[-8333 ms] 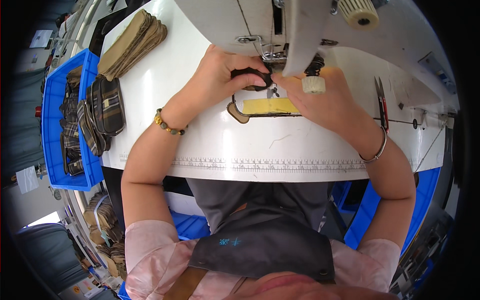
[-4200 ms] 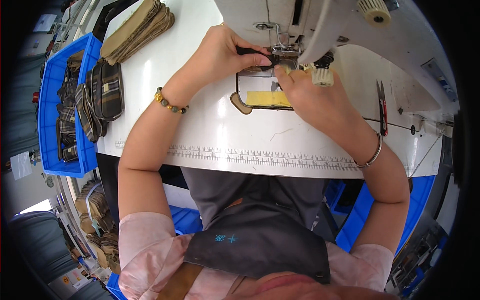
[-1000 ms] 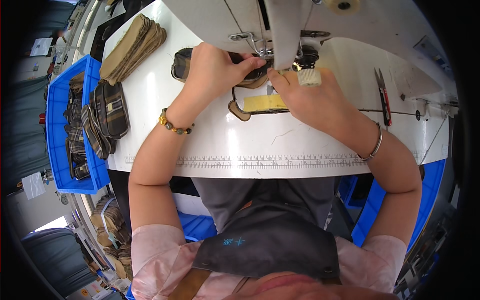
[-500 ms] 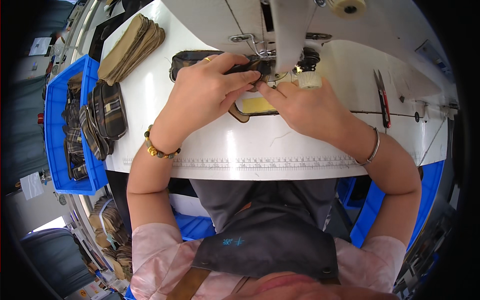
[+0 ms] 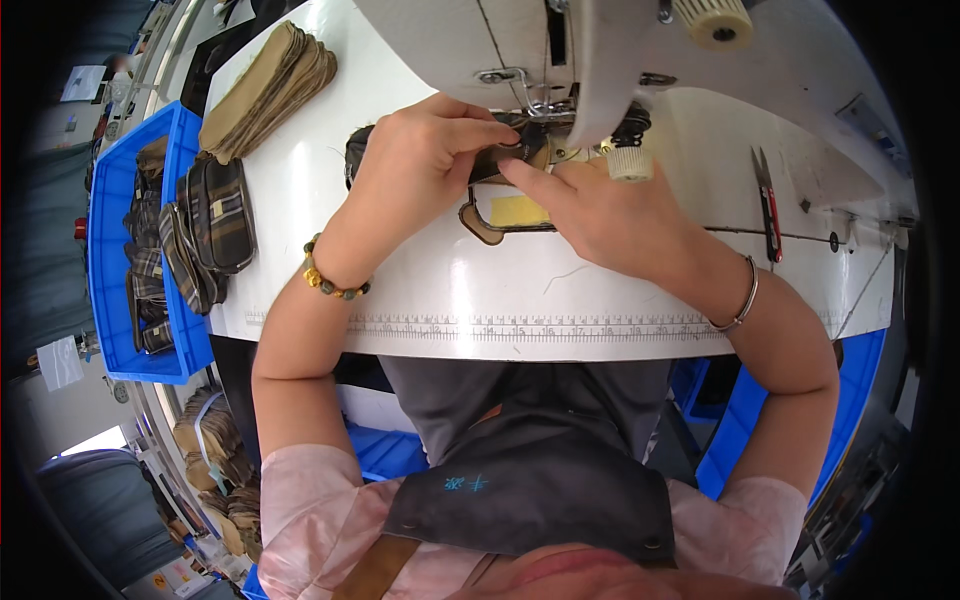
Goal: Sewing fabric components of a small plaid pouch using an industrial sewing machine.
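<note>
A dark plaid fabric pouch (image 5: pixel 488 166) lies under the presser foot of a white sewing machine (image 5: pixel 600 45). My left hand (image 5: pixel 425 150) is closed on the pouch's near side, thumb and fingers pinching its edge left of the needle. From the right, my right hand (image 5: pixel 615 205) grips the same edge, its index fingertip pressed on the fabric close to the left fingertips. Its other fingers curl in, partly hidden behind the machine's cream knob (image 5: pixel 630 163). The far part of the pouch is covered by my left hand and the machine.
At the left lie a stack of tan fabric pieces (image 5: pixel 265 95) and several plaid pouches (image 5: pixel 218 215), beside a blue bin (image 5: pixel 100 250) holding more. Red-handled thread snips (image 5: pixel 769 210) rest on the right. A printed ruler (image 5: pixel 520 330) runs along the white table's near edge.
My left thumb and fingers have shifted and now pinch nearer the front edge of the pouch. My right fingertip has slid slightly left. The fabric edge appears turned.
</note>
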`<action>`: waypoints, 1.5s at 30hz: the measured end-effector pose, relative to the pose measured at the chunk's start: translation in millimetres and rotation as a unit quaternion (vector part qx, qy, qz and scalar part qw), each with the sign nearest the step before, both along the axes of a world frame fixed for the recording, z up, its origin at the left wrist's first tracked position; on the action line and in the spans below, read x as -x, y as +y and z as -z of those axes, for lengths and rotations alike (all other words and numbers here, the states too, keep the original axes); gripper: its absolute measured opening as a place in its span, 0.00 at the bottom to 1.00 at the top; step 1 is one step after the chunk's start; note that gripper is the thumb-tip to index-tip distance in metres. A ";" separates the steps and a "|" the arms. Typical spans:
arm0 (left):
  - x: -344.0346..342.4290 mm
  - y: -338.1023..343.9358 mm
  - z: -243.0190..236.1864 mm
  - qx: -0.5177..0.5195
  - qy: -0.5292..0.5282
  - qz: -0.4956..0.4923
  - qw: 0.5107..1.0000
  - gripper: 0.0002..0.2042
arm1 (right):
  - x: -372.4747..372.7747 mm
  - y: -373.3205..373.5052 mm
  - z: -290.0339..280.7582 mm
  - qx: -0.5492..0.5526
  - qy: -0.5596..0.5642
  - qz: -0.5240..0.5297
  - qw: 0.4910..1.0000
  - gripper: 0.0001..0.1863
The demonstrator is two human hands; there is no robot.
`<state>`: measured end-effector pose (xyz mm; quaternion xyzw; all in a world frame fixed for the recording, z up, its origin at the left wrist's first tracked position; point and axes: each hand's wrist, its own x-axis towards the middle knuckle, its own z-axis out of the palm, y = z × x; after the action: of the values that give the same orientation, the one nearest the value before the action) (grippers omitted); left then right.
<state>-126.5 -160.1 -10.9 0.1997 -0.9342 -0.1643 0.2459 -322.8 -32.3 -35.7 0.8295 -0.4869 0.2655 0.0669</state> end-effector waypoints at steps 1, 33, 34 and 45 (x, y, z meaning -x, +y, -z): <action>0.6 -0.1 -0.4 0.008 0.000 0.002 1.000 0.17 | -0.1 -1.1 1.5 -0.009 0.012 0.012 1.000 0.18; 5.0 11.0 -1.3 0.090 -0.019 0.033 0.995 0.13 | 5.9 11.7 -3.5 -0.032 0.130 0.073 0.988 0.16; 4.8 11.9 -3.6 0.072 -0.013 0.035 0.997 0.15 | 5.4 12.2 -4.3 -0.021 0.114 0.070 0.991 0.16; 5.7 12.2 2.0 0.076 -0.004 0.031 0.997 0.15 | -7.0 5.6 -17.4 -0.254 0.073 0.074 0.962 0.19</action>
<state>-132.2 -147.9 -12.9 0.1523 -0.9505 -0.0996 0.2517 -315.8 -26.8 -18.3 0.7977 -0.5925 0.0662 -0.0913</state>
